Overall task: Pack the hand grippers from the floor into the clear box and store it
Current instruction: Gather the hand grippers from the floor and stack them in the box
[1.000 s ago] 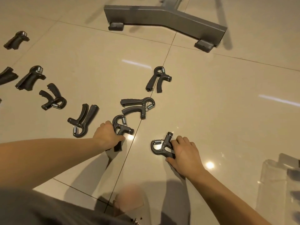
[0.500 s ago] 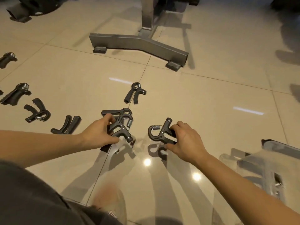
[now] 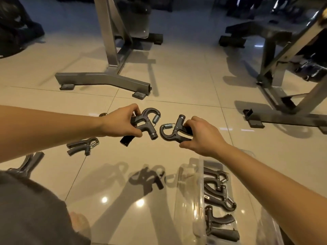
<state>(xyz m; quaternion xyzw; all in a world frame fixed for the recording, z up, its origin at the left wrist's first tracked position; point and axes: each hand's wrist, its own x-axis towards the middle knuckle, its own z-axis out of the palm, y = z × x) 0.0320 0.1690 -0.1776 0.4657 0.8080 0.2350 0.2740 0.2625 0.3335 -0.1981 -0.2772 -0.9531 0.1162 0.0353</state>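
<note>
Matte black plastic w/ bright coiled steel springs: two hand grippers held up above the floor, near each other but apart. Left hand [image 3: 122,122] has its fingers [image 3: 131,108] wrapped round the handles of the left gripper [image 3: 144,124], hooked loop and spring up-right, knob end down-right, long axis running lower-left to upper-right. Right hand [image 3: 200,134] pinches the right gripper [image 3: 174,132] by its handles; its curved loop faces left, spring at upper left, knob up, handles trailing right into the palm. Clear box [image 3: 198,200], glossy see-through plastic w/ rounded corners, sits on the floor at lower right under the right forearm; packed grippers [image 3: 218,190] lie inside, handles mostly pointing left. A small label on one is too blurred to read. Another loose gripper [image 3: 82,145] lies on the floor [image 3: 185,85], glossy beige tile, handles pointing left. Grey metal stand base [image 3: 104,80] beyond.
</note>
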